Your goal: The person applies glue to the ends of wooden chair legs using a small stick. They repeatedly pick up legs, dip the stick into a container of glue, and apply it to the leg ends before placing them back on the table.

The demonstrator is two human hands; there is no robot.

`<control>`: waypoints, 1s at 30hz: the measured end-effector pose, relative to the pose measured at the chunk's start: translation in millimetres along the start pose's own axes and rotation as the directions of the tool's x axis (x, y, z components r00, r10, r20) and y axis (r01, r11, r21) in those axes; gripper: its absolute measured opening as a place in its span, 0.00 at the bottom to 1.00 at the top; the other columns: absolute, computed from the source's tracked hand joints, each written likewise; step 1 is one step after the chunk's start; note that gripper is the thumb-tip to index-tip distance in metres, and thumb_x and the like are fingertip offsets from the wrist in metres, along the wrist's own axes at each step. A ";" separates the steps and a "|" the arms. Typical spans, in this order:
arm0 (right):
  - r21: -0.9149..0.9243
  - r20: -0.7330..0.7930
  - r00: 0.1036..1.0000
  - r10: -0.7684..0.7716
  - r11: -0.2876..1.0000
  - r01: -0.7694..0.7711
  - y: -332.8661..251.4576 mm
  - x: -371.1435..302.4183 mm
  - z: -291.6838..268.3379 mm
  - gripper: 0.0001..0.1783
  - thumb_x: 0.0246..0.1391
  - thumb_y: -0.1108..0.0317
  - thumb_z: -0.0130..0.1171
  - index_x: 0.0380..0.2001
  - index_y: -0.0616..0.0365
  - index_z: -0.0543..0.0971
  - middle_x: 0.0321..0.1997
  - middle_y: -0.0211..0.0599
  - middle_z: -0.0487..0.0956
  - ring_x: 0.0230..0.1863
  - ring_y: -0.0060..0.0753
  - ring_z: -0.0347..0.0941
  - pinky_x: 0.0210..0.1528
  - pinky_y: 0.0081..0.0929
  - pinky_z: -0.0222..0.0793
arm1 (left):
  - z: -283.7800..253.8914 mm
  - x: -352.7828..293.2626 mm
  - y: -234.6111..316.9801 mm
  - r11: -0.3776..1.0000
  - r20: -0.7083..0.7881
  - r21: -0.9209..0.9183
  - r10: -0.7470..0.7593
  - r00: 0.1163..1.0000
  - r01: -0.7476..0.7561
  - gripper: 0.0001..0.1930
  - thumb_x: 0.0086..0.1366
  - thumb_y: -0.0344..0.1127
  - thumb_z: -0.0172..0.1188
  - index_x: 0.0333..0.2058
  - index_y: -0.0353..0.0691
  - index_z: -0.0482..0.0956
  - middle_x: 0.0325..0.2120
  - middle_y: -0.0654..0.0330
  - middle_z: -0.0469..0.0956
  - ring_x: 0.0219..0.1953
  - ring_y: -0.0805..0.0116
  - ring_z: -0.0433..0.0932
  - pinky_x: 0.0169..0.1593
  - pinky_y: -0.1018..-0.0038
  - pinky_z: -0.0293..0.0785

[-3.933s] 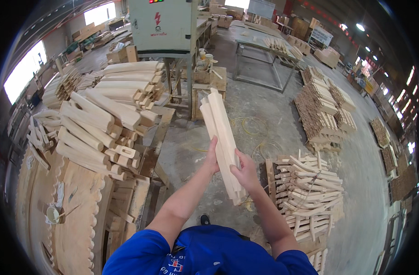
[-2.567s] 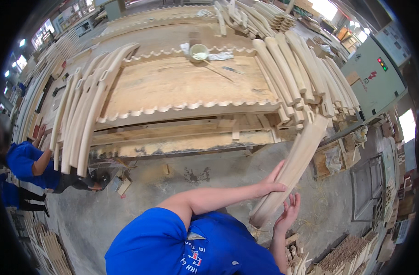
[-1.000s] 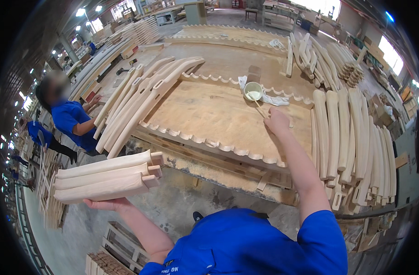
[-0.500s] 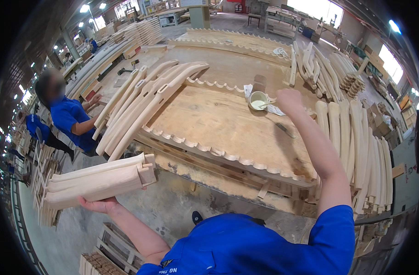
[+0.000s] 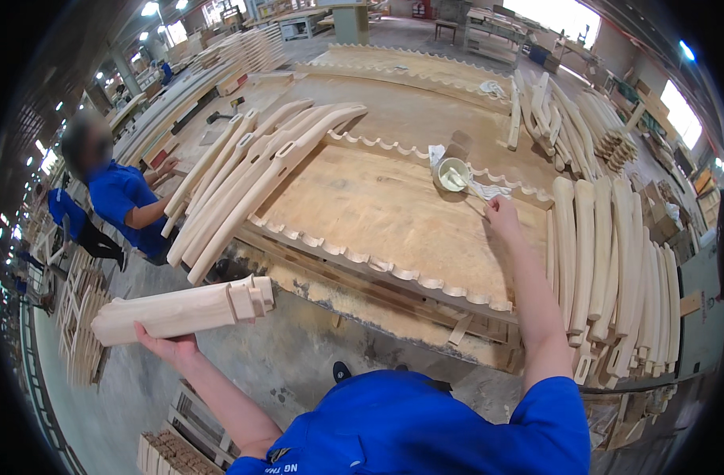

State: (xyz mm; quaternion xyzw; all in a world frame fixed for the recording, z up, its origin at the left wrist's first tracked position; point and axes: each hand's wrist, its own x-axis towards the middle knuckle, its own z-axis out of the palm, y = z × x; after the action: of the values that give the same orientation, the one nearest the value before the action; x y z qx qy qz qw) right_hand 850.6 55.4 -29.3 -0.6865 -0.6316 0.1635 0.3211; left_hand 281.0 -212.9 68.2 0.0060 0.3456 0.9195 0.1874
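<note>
My left hand (image 5: 169, 343) supports a bundle of pale wooden pieces (image 5: 180, 310) from beneath, off to the left of the bench. Tenon-like stepped ends point right, and the fingers under the wood are partly hidden. Over the bench, my right hand (image 5: 503, 215) is closed on a thin brush or stick (image 5: 479, 192); its exact kind is unclear. This leans into a round pot (image 5: 454, 171) with whitish, glue-like paste inside. A white cloth (image 5: 492, 191) lies beside the pot. Below them spreads the plywood bench top (image 5: 378, 214), bordered by scalloped wooden strips (image 5: 370, 261).
Curved wooden legs (image 5: 259, 178) rest across the bench's left end. More shaped legs (image 5: 595, 245) stand packed along the right, with others (image 5: 548, 119) behind. A person in blue (image 5: 124, 198) works at the left. A pallet (image 5: 199, 423) sits on the floor below.
My right hand has come down and nearer to me, with the stick tilted in the pot. The bundle in my left hand has turned, showing its stepped ends more.
</note>
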 end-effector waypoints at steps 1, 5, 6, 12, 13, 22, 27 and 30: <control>0.037 0.001 1.000 0.009 0.999 -0.009 5.7 -0.3 1.7 0.13 0.52 0.60 0.52 0.30 0.60 0.76 0.30 0.48 0.78 0.35 0.43 0.75 0.36 0.37 0.68 | -0.7 0.8 -1.5 1.000 0.000 -0.001 0.005 1.000 -0.005 0.32 0.56 0.56 0.56 0.55 0.44 0.66 0.51 0.56 0.70 0.54 0.55 0.70 0.57 0.53 0.66; 0.127 -0.057 0.998 -0.029 0.991 0.036 10.0 -0.6 6.8 0.10 0.49 0.65 0.56 0.27 0.61 0.75 0.25 0.46 0.76 0.31 0.42 0.73 0.35 0.36 0.67 | -7.8 2.1 -3.1 1.000 0.036 0.000 -0.024 0.999 0.024 0.33 0.53 0.55 0.61 0.55 0.46 0.66 0.51 0.57 0.70 0.54 0.57 0.69 0.57 0.54 0.66; 0.124 -0.098 0.993 -0.061 0.990 0.073 10.9 -0.2 4.8 0.09 0.48 0.66 0.57 0.26 0.62 0.74 0.24 0.45 0.76 0.30 0.42 0.73 0.34 0.36 0.67 | -6.8 0.5 -4.6 1.000 0.045 0.000 -0.031 0.999 0.031 0.33 0.53 0.54 0.61 0.54 0.46 0.66 0.50 0.58 0.70 0.53 0.58 0.69 0.57 0.56 0.66; -0.001 -0.236 0.952 -0.195 0.980 0.200 -7.6 2.3 -8.2 0.08 0.47 0.69 0.57 0.28 0.63 0.76 0.25 0.46 0.77 0.29 0.41 0.73 0.33 0.35 0.67 | -13.0 -17.1 -4.3 0.986 -0.058 0.031 -0.159 0.986 0.161 0.35 0.50 0.55 0.63 0.56 0.51 0.64 0.52 0.57 0.66 0.56 0.52 0.65 0.55 0.41 0.59; 0.022 -0.200 0.959 -0.201 0.978 0.209 -7.7 3.3 -12.0 0.08 0.47 0.69 0.57 0.28 0.63 0.75 0.25 0.45 0.77 0.28 0.40 0.73 0.32 0.35 0.67 | -14.4 -20.4 -5.9 0.982 -0.084 0.038 -0.180 0.980 0.183 0.35 0.49 0.55 0.63 0.55 0.51 0.64 0.52 0.57 0.66 0.55 0.52 0.64 0.54 0.41 0.59; 0.338 0.176 0.984 0.003 0.939 -0.063 -6.2 9.4 -8.4 0.08 0.48 0.67 0.58 0.27 0.62 0.75 0.22 0.34 0.75 0.23 0.27 0.72 0.24 0.27 0.67 | -51.9 -37.5 -6.9 0.971 -0.219 0.024 -0.226 0.949 0.237 0.35 0.45 0.58 0.64 0.51 0.53 0.65 0.51 0.57 0.65 0.54 0.54 0.61 0.52 0.45 0.54; 0.122 -0.004 0.992 -0.130 0.984 0.129 17.4 21.9 -8.3 0.09 0.48 0.66 0.58 0.28 0.62 0.76 0.22 0.34 0.75 0.22 0.26 0.71 0.26 0.27 0.67 | -47.0 -41.7 -14.2 0.971 -0.253 0.008 -0.229 0.940 0.239 0.32 0.45 0.59 0.64 0.48 0.53 0.68 0.46 0.59 0.68 0.49 0.58 0.66 0.48 0.51 0.60; 0.375 0.248 0.965 0.080 0.911 -0.172 -0.6 18.8 -0.4 0.09 0.48 0.67 0.59 0.29 0.62 0.77 0.22 0.34 0.76 0.25 0.27 0.71 0.29 0.27 0.67 | -55.2 -40.3 -9.0 0.979 -0.241 0.015 -0.194 0.951 0.203 0.32 0.45 0.59 0.64 0.47 0.52 0.69 0.46 0.59 0.70 0.49 0.58 0.67 0.49 0.52 0.60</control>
State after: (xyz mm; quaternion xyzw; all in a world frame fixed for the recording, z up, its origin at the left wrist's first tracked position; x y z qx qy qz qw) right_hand 853.1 73.5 -25.3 -0.6241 -0.5726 0.3848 0.3667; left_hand 313.8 -255.7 25.2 -0.1355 0.3825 0.8830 0.2360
